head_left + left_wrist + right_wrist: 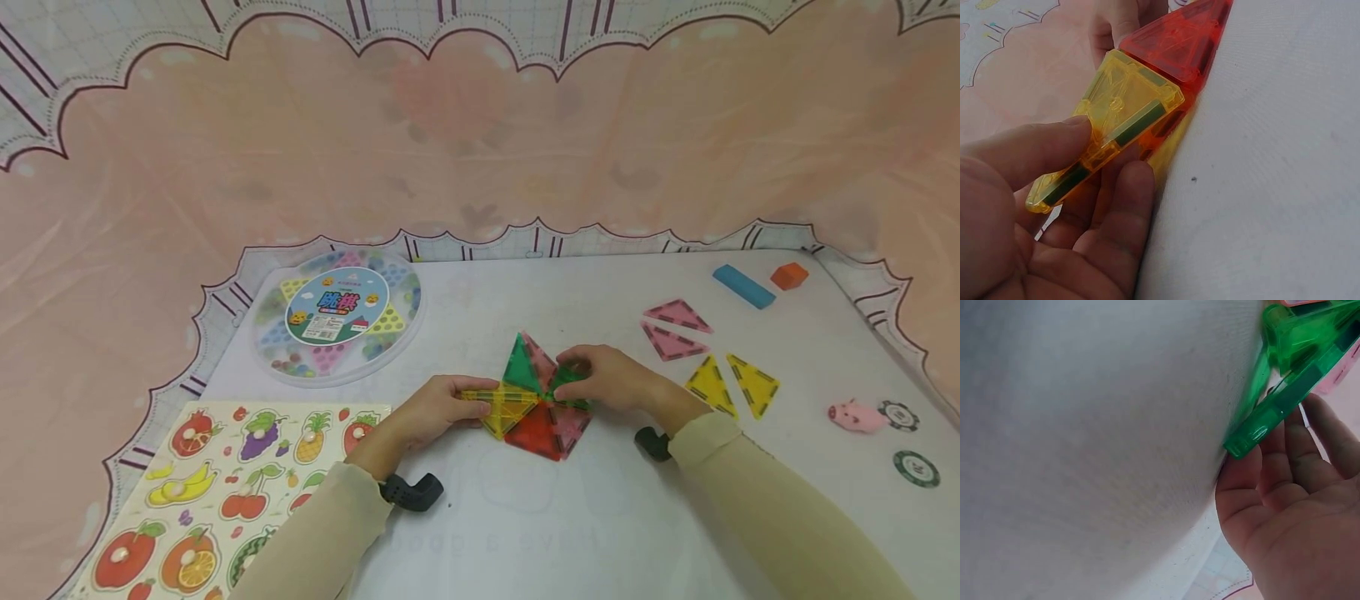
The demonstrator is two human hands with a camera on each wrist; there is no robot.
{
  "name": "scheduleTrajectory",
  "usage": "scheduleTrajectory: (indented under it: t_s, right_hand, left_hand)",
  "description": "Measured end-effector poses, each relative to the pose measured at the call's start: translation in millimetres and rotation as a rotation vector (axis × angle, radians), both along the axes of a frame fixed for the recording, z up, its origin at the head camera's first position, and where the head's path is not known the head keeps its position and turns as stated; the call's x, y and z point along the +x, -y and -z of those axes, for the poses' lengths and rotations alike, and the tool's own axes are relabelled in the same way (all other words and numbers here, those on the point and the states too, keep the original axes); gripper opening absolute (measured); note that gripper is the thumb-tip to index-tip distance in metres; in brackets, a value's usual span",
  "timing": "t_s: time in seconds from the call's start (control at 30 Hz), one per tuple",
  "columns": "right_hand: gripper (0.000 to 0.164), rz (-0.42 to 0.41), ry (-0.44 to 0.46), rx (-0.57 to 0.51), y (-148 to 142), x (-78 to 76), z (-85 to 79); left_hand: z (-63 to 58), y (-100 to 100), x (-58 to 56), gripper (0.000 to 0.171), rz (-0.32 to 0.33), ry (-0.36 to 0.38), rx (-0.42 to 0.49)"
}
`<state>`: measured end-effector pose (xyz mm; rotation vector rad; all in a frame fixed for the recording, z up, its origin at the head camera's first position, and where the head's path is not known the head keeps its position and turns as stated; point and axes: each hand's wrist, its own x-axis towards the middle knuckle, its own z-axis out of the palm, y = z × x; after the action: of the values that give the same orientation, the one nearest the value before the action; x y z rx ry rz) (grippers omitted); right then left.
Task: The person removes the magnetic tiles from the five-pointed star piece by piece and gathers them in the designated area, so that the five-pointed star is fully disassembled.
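Note:
A ring of translucent triangular magnetic tiles stands between my hands on the white table. My left hand [435,406] pinches a yellow magnetic tile [1124,94] at its left corner, thumb on top and fingers beneath. Beside that tile is a red magnetic tile [534,433], with a pink tile [572,427] to its right. My right hand [609,377] holds a green magnetic tile [1294,394] on the ring's right side, tilted above the tabletop in the right wrist view. Another green tile [517,367] and a pink tile [538,360] form the far side.
Loose pink tiles [675,342] and yellow tiles [753,385] lie at right. Beyond them are a blue block [744,286], an orange block [789,276], a pig figure [855,416] and round chips [916,469]. At left sit a round board-game case [408,333] and a fruit puzzle board [247,417].

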<state>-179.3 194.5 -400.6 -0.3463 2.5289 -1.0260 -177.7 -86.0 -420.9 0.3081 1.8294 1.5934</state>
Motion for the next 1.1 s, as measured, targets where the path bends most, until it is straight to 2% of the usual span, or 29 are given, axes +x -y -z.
scheduleTrajectory:
  t_s: [0.13,0.2,0.33,0.43,0.73,1.1]
  right_hand:
    - [0.065,-0.004,-0.004,0.002,1,0.6,-2.5]
    - [0.065,-0.008,-0.003,0.001,1,0.6,-3.1]
    - [0.066,-0.018,-0.009,0.002,0,-0.5,-2.4]
    - [0.067,-0.014,-0.013,0.012,-1,-1.7,-2.0]
    - [0.055,-0.043,0.028,0.019,-5,-0.6,-2.6]
    - [0.054,-0.048,0.046,-0.003,-10,-1.1,1.7]
  left_hand:
    - [-0.8,-1,-0.3,0.042,-0.001,0.003,0.010]
    - [-7.4,-2,2.0,0.041,-0.002,0.006,0.008]
    - [-7.7,-2,2.1,0.040,0.002,0.003,0.012]
    - [-1.5,-1,-0.3,0.041,-0.002,0.000,0.011]
    - [-0.1,0,-0.5,0.041,0.001,0.001,0.003]
    - [-0.9,0,0.1,0.041,0.002,0.006,0.001]
